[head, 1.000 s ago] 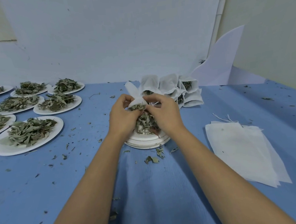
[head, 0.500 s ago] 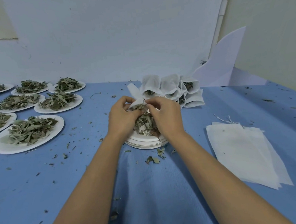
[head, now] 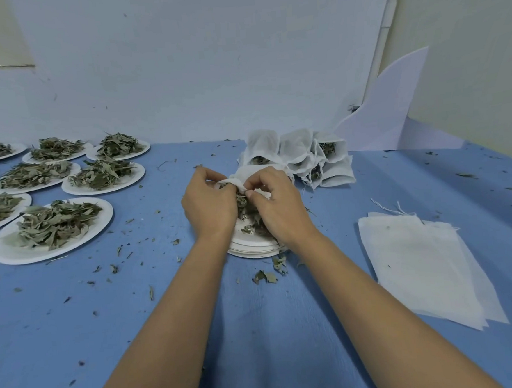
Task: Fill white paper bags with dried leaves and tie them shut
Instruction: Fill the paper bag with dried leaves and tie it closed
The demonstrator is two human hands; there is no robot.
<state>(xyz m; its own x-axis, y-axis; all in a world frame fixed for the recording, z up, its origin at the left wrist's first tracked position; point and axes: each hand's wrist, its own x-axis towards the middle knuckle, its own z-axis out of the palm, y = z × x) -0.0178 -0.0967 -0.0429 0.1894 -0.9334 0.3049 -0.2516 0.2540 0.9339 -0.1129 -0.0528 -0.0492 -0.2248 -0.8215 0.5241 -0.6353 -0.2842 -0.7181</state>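
Note:
Both my hands work over a stack of white paper plates [head: 252, 248] at the table's middle. My left hand [head: 208, 204] and my right hand [head: 275, 203] each pinch the rim of one white paper bag [head: 241, 176], held between them above the plates. Dried leaves [head: 247, 212] lie under the bag and between my palms; how much is inside the bag is hidden. Behind it, several filled bags [head: 306, 157] lie piled. A flat stack of empty bags [head: 420, 261] lies to the right, with loose strings at its far edge.
Several white plates heaped with dried leaves [head: 54, 226] stand at the left on the blue table [head: 258, 330]. Leaf crumbs are scattered around. A white wall closes off the far edge, and a white card sheet [head: 394, 108] leans in the right corner.
The bag's top has folded lower between my fingers, and my hands have drawn slightly closer around its mouth. Nothing else on the table moved.

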